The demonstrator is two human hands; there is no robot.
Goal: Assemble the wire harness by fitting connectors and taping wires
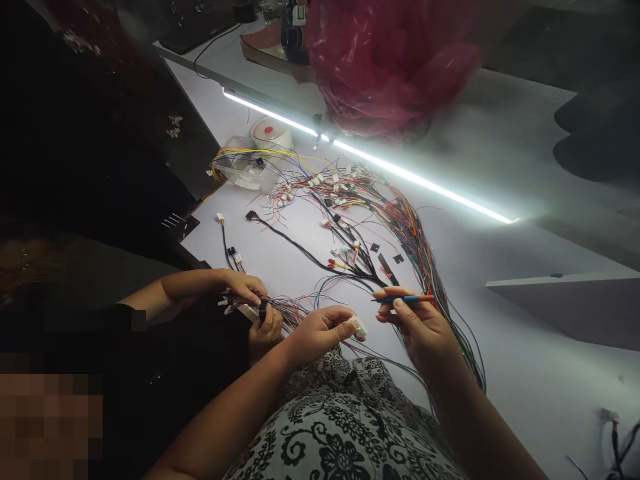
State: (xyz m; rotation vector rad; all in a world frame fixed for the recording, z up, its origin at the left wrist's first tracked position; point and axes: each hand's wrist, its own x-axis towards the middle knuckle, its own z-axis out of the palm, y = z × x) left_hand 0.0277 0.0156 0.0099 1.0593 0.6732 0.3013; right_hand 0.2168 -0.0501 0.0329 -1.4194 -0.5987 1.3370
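Observation:
A small white connector (358, 327) is pinched between the thumb and fingers of my left hand (325, 331). To its right, my right hand (423, 327) grips a thin blue and orange pen-like tool (407, 299), its dark tip pointing left. The tip is apart from the connector. Thin coloured wires run beneath and beside both hands. Just beyond them lies a black-sheathed wire harness (357, 270) with branching ends and several connectors. A thick bundle of coloured wires (425, 257) curves down the table past my right hand.
At the left, another person's hands (260, 310) hold black tape around wires. A plastic tray (250, 175) and a white round tub (273, 135) stand at the back left. A lit tube (425, 179) crosses below a pink plastic bag (385, 60). A white panel (570, 307) is at right.

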